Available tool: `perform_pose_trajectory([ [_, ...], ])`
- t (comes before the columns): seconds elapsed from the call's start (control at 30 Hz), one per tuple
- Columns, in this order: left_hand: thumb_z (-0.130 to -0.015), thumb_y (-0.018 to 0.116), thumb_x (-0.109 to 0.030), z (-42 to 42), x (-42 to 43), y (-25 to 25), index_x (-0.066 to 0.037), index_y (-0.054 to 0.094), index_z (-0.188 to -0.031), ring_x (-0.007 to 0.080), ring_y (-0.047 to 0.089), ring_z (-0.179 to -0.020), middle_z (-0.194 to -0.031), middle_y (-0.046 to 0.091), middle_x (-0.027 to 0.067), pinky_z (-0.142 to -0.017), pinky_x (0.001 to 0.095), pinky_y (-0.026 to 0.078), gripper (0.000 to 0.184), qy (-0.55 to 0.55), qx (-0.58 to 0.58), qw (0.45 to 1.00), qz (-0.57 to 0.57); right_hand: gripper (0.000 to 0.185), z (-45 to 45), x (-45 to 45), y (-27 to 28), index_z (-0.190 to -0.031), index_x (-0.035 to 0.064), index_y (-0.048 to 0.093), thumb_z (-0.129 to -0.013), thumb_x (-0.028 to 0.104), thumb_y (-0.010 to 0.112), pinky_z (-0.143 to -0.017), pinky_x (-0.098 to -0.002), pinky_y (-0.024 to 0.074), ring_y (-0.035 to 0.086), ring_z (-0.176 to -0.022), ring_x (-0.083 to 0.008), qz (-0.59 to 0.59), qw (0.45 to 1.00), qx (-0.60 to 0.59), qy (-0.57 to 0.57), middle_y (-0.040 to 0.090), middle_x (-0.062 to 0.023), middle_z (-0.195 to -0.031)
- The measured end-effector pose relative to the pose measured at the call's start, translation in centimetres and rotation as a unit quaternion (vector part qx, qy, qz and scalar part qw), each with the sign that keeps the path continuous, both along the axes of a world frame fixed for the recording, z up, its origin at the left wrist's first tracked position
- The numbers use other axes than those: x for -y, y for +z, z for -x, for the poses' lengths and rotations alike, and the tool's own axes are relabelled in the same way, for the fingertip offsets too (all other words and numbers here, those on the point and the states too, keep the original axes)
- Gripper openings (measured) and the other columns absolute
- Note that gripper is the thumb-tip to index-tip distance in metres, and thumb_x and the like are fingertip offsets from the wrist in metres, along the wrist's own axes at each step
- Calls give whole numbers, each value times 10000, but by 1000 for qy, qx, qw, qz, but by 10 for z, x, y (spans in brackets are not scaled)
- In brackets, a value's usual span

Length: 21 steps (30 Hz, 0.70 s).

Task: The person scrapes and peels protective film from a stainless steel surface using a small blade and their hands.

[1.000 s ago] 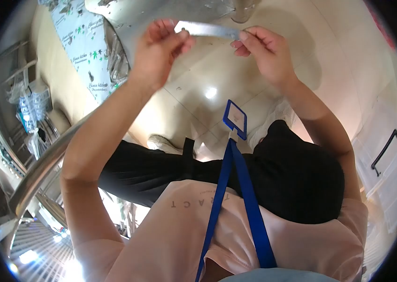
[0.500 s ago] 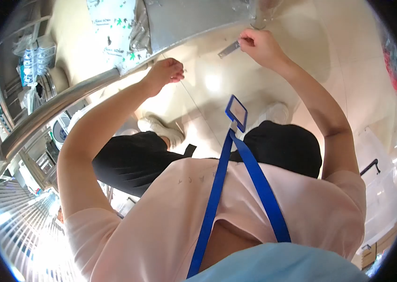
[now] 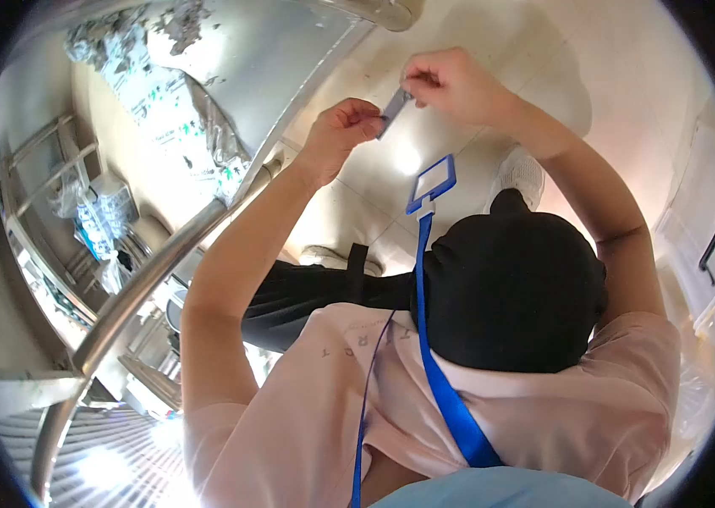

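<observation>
A small flat grey strip (image 3: 396, 104) slants between my two hands above the floor. My right hand (image 3: 456, 85) pinches its upper end, with the fingers curled in. At the lower end, the thumb and fingers of my left hand (image 3: 341, 140) close on the strip. Its exact kind I cannot make out, since both ends are partly covered by fingers. Just below it hangs a blue-framed badge (image 3: 432, 181) on a blue lanyard (image 3: 451, 406), apart from both hands.
A grey metal surface (image 3: 290, 51) at upper left bears a white printed plastic bag (image 3: 150, 106) and dark scraps. A steel rail (image 3: 150, 284) runs along the left. Wrapped bottles (image 3: 97, 224) stand beyond it. My raised knee (image 3: 514, 288) is close below the badge.
My left hand has moved right and taken hold of the strip's lower end. My right hand has shifted slightly left with the strip. The view has turned, and my knee shows larger.
</observation>
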<state>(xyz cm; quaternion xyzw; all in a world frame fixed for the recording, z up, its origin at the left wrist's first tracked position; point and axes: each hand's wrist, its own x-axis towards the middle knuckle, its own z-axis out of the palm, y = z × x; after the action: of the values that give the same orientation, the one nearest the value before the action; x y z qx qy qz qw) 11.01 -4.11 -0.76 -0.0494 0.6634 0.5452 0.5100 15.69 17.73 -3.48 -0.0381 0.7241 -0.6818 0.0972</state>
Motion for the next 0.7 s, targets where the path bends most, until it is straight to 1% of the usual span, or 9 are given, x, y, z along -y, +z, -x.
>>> perform_pose_trajectory([
  [0.07,-803,612,-37,-4,-6,1,-11,559,-906,96,525,-757,-798,576,25,-725,230,430,119,56,-18,998,19,131,1,-3,-3,-803,-28,546,-852,93,548,-536,-222,444,573,-582,-96,35,999,35,-23,550,-44,-642],
  [0.13,-831,578,-40,-1,1,0,-21,550,-926,99,522,-765,-827,568,26,-725,229,430,100,10,-66,997,40,180,5,2,-12,-829,-26,549,-867,150,556,-575,-221,465,579,-631,-97,65,996,62,-26,546,-39,-695],
  [0.23,-849,560,-39,-5,2,21,-31,547,-915,84,513,-747,-816,561,19,-702,207,415,67,-40,-167,977,126,191,11,16,-19,-825,-12,585,-859,173,552,-614,-253,498,621,-656,-147,262,957,91,-83,633,-86,-787],
  [0.33,-847,568,-37,5,20,39,-33,546,-907,79,510,-745,-811,565,21,-704,205,412,64,-35,-285,950,120,214,27,27,-30,-981,-14,556,-879,173,545,-767,-251,471,568,-830,-134,431,835,278,-198,586,-57,-871],
  [0.37,-844,573,-38,9,29,41,-34,546,-904,78,510,-750,-811,567,22,-706,205,412,66,-14,-336,938,87,211,32,33,-33,-994,-16,551,-880,161,538,-781,-257,466,565,-842,-139,455,815,291,-211,585,-63,-884],
  [0.43,-842,580,-43,22,30,52,-29,546,-900,83,512,-750,-810,570,20,-714,212,416,69,36,-397,909,119,207,41,44,-36,-1019,-19,539,-884,137,523,-811,-268,458,558,-865,-151,498,772,315,-239,585,-74,-910],
  [0.5,-852,580,-87,41,36,51,-18,550,-891,85,513,-756,-816,575,23,-740,213,416,84,41,-445,881,153,206,48,52,-32,-1015,-29,533,-887,132,516,-800,-268,460,557,-861,-152,546,736,305,-259,577,-78,-914],
  [0.57,-860,564,-86,62,41,49,14,563,-939,104,531,-738,-798,591,36,-699,218,434,127,15,-467,857,220,182,51,56,-29,-997,-26,538,-881,111,512,-769,-265,462,557,-830,-151,576,704,304,-284,575,-80,-894],
  [0.7,-875,547,-156,69,40,49,15,548,-1056,183,533,-908,-1035,550,116,-769,282,438,249,-15,-576,761,298,106,56,72,-39,-902,9,594,-831,68,541,-656,-254,473,564,-711,-145,614,650,301,-330,598,-64,-799],
])
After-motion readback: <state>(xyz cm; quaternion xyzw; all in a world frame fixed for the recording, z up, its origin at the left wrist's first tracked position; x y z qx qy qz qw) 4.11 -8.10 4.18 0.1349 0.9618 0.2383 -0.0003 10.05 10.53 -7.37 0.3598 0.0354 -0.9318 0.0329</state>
